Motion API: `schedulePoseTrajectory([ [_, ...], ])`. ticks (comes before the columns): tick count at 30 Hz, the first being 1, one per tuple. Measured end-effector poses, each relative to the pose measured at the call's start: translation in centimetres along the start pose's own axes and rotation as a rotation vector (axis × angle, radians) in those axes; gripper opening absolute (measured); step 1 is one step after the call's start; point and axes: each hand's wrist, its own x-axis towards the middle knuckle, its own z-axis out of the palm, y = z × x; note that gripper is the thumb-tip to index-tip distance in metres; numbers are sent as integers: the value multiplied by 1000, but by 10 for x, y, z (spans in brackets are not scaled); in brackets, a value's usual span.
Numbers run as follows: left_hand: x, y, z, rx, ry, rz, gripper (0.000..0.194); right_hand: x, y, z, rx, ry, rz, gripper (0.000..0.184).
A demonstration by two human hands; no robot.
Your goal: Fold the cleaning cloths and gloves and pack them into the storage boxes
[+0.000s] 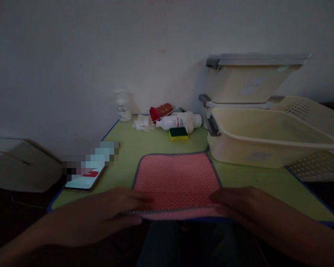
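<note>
A pink woven cloth [178,176] with a dark trimmed edge lies spread on the green table [253,178], its near edge at the table's front. My left hand [111,211] rests on the cloth's near left corner, thumb and fingers pinched on that edge. My right hand [239,205] lies on the near right corner, fingers closed over the edge. The near edge looks slightly lifted or folded between the two hands.
A phone [86,180] lies at the table's left edge. At the back stand a small pump bottle [123,107], a white bottle [180,121] on its side, a red roll [160,111], a yellow-green sponge [178,134] and crumpled tissue [141,123]. Stacked cream plastic bins [264,137] fill the right side.
</note>
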Motion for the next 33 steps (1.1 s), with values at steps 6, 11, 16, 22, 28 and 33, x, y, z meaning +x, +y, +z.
schedulePoseTrajectory([
  [6,61,-34,-31,-57,144,-59,36,76,16,-14,-25,30,235,15],
  [11,102,-63,-38,-129,123,-144,29,104,37,11,-99,-8,328,12],
  [16,110,-66,-30,-200,190,-207,25,107,39,30,-119,30,349,12],
  [22,108,-47,-21,-74,323,-290,24,106,43,40,-208,17,311,22],
  [28,114,-43,-16,4,376,-372,22,107,49,45,-332,47,277,20],
  [33,115,-45,-13,67,384,-380,21,109,49,46,-376,-2,305,19],
])
